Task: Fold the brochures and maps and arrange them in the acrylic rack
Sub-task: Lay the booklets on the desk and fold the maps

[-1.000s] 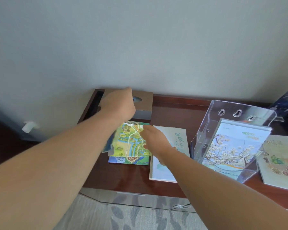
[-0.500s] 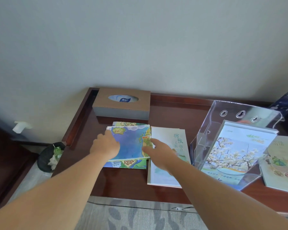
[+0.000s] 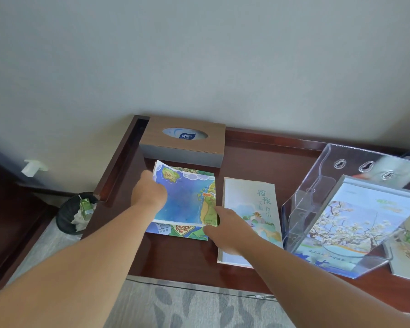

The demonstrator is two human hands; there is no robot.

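Map (image 3: 187, 202) lies folded on the desk (image 3: 180, 259), just in front of the box (image 3: 182, 143); its far edge nearly meets the box's front face. The top panel sits skewed on the layer below, whose front strip shows.

My left hand (image 3: 149, 194) curls round the top panel's left edge. My right hand (image 3: 230, 229) pinches the panel's near right corner, finger on top and thumb at the front edge.

Edges: the desk's raised left rim runs close to my left hand. A narrow gap separates the map's right edge from the brochure (image 3: 251, 197), and my right forearm crosses the brochure's near half. The rack (image 3: 322, 185) stands right of the brochure, tilted back, with one brochure already in its front pocket.

Open room: a bare strip of desk between the map and the front edge, and another between the box and the rack.

Against half a second ago: my left hand has moved up the left edge and the far left corner now curls off the sheet. My right hand keeps its corner. A second ago the panel was raised, with my left hand up by the box.
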